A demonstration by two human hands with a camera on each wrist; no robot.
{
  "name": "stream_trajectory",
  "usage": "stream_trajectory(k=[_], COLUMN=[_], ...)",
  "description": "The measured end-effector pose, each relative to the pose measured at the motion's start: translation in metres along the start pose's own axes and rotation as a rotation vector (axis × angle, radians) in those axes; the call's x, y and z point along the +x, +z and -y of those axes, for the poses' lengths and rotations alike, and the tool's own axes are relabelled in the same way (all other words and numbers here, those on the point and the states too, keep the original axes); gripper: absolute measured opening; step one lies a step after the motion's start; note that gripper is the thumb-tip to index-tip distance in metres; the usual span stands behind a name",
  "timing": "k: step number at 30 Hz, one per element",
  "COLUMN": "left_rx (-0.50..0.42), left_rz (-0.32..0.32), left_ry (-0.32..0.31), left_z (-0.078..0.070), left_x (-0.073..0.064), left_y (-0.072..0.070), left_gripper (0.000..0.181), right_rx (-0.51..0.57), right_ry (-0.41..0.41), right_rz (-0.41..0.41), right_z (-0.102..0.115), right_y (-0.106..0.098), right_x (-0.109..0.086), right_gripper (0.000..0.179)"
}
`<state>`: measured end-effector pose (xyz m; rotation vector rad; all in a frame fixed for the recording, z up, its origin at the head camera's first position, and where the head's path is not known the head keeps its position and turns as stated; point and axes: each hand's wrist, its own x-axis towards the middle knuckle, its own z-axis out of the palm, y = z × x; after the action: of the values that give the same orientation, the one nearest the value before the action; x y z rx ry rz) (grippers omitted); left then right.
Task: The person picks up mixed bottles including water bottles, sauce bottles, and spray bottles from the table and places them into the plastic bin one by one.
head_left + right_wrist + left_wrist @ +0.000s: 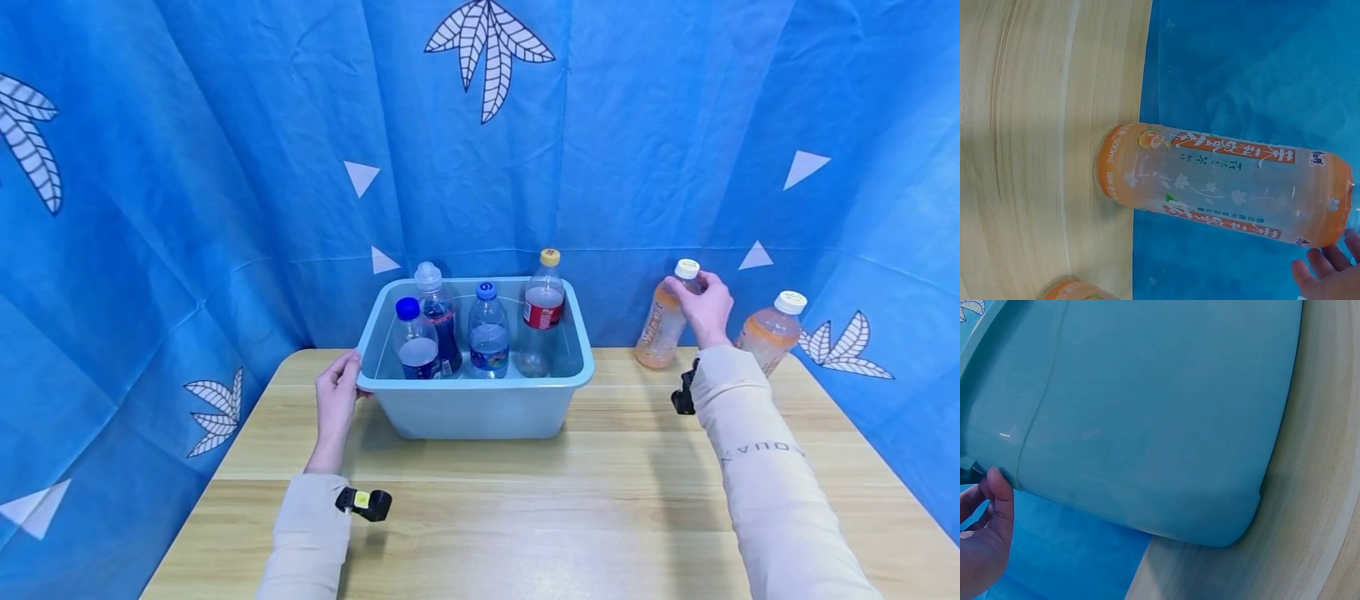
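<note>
My left hand (337, 387) grips the left end of a light blue plastic tub (472, 412) by its rim; in the left wrist view the thumb lies against the rim's underside. Inside the tub stand a bottle with a dark blue cap (417, 346), a bottle with a clear domed cap (442, 321), a small blue-capped bottle (488, 333) and a yellow-capped bottle with a red label (543, 308). At the right, my right hand (708, 308) holds an orange-labelled drink bottle (1222, 184) near its neck, below the white cap. The bottle's base is at the table's back.
Another orange-labelled bottle (770, 333) with a white cap stands to the right, partly behind the right sleeve. A wooden table (540, 517) lies beneath everything. Blue curtain (637, 125) with white leaf prints hangs behind and at both sides.
</note>
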<state>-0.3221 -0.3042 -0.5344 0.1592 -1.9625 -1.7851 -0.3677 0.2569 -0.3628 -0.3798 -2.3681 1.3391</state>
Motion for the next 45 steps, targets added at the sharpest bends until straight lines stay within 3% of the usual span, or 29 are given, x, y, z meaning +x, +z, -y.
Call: stream_trajectory(k=[1, 4, 7, 8, 9, 10, 13, 16, 17, 18, 19, 21, 23, 26, 29, 30, 33, 45], left_rx=[-0.026, -0.041, -0.019, 0.001, -0.005, -0.048, -0.075, -0.113, -0.087, -0.116, -0.137, -0.117, -0.092, 0.004, 0.037, 0.03, 0.018, 0.038], left_rz=[0.015, 0.015, 0.01, -0.004, -0.004, 0.016, 0.017, 0.026, 0.006, 0.021, 0.031, 0.025, 0.02, -0.023, -0.048, -0.05, -0.053, -0.05], left_ry=[-0.014, -0.026, -0.025, -0.013, -0.019, -0.019, -0.039, -0.038, -0.043, -0.038, -0.036, -0.042, -0.03, -0.014, 0.001, 0.005, 0.006, 0.02], left_z=[-0.005, -0.001, -0.009, -0.008, -0.015, -0.034, -0.073, -0.096, -0.087, -0.095, -0.091, -0.077, -0.053, -0.012, 0.003, 0.005, 0.007, 0.004], left_x=[-0.002, 0.0, -0.004, -0.004, -0.008, -0.018, -0.035, -0.046, -0.041, -0.046, -0.044, -0.037, -0.026, -0.007, 0.0, 0.001, 0.002, 0.0], left_y=[0.0, -0.001, 0.0, 0.001, 0.001, 0.003, 0.007, 0.01, 0.009, 0.01, 0.009, 0.007, 0.005, 0.002, 0.002, 0.001, 0.002, 0.002], left_gripper=[0.04, 0.042, 0.041, 0.042, 0.042, 0.04, 0.039, 0.037, 0.038, 0.036, 0.036, 0.038, 0.038, 0.04, 0.039, 0.04, 0.04, 0.038], right_rx=[0.074, 0.102, 0.087, 0.021, 0.036, 0.039, 0.05, 0.071, 0.088, 0.1, 0.129, 0.163, 0.173, 0.12, 0.074, 0.032, 0.017, 0.03], right_ry=[-0.024, -0.031, -0.025, 0.006, 0.007, 0.021, 0.052, 0.07, 0.063, 0.053, 0.043, 0.012, -0.019, -0.018, 0.008, 0.025, 0.032, 0.031], right_rz=[0.004, -0.011, -0.022, -0.03, -0.026, -0.033, -0.043, -0.025, -0.015, -0.009, -0.003, 0.007, -0.017, -0.029, -0.023, -0.026, -0.016, -0.051], right_z=[-0.013, -0.017, -0.021, -0.014, -0.019, -0.029, -0.064, -0.084, -0.091, -0.094, -0.097, -0.088, -0.088, -0.051, -0.024, -0.012, -0.001, 0.001], right_y=[0.002, 0.002, 0.004, 0.005, 0.006, 0.011, 0.024, 0.028, 0.029, 0.028, 0.028, 0.023, 0.025, 0.015, 0.008, 0.005, 0.002, 0.001], right_x=[0.011, 0.014, 0.02, 0.016, 0.021, 0.031, 0.064, 0.088, 0.093, 0.095, 0.098, 0.087, 0.082, 0.048, 0.024, 0.013, 0.002, -0.005], right_gripper=[0.076, 0.074, 0.07, 0.071, 0.07, 0.07, 0.071, 0.062, 0.06, 0.059, 0.056, 0.055, 0.06, 0.061, 0.059, 0.061, 0.061, 0.055])
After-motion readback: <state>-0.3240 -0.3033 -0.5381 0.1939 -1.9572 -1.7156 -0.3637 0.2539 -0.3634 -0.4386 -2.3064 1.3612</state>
